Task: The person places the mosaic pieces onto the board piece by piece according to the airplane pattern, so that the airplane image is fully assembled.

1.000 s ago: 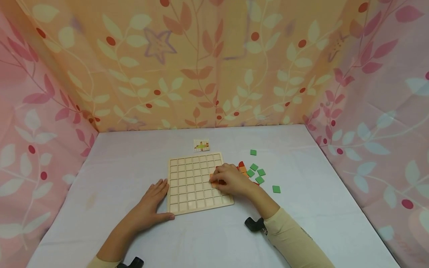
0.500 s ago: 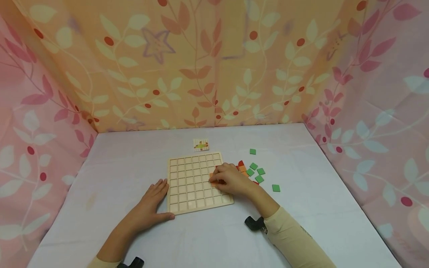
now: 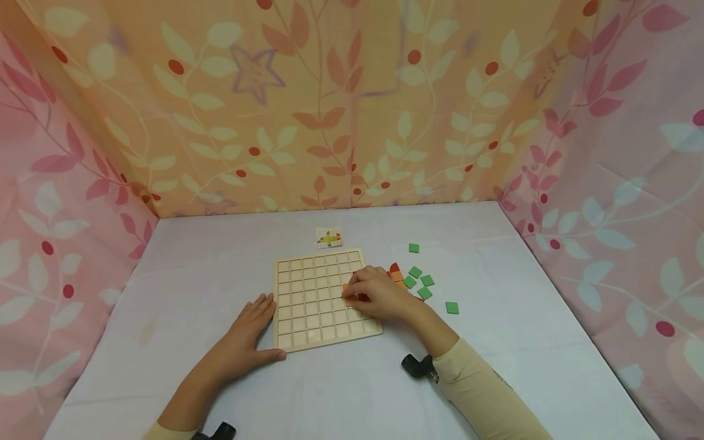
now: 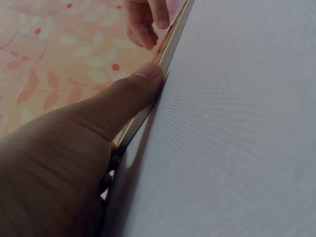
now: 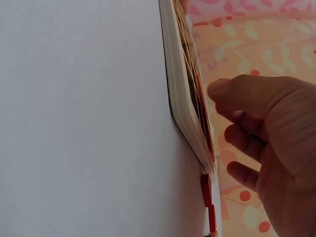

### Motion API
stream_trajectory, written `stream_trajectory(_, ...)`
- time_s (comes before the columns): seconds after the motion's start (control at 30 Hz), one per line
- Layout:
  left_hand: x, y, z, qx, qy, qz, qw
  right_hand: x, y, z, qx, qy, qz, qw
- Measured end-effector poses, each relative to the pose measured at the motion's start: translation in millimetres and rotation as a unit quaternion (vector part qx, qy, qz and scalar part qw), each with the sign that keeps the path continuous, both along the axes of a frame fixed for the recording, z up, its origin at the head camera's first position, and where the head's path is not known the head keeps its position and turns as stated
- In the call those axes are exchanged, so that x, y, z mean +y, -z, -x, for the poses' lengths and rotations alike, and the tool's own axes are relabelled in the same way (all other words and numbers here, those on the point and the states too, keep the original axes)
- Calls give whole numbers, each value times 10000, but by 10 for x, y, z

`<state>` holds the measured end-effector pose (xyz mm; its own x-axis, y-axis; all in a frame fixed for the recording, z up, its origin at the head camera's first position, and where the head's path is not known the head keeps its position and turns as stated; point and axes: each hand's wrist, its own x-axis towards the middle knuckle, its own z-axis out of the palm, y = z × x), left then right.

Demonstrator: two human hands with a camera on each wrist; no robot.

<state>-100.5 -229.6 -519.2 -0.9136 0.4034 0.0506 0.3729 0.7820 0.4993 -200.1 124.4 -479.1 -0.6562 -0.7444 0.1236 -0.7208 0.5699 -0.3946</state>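
A square wooden grid board lies on the white cloth. My left hand rests against its near left corner, fingers straight along the left side. In the left wrist view the thumb presses the board's near edge. Over the board's right part is my right hand, its fingers bent and fingertips close together at orange tiles. Whether they pinch one is hidden. The right wrist view has the thumb just above the board's rim, near a red-orange tile edge.
Several loose green tiles lie right of the board, with red and orange pieces by the right hand. A small pattern card sits behind the board. Patterned fabric walls the back and sides.
Both hands and the board keep their places. The whole head view has shifted only slightly.
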Motion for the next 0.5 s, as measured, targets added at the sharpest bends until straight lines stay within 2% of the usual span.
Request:
stream_trajectory(0.23,-9,-3,-5,99,42,13,9999,50,-114,-5,185,164,-2,9997)
stream_trajectory(0.5,-6,-17,-10,82,50,-41,9999,227,-344,-16,270,372,231,9987)
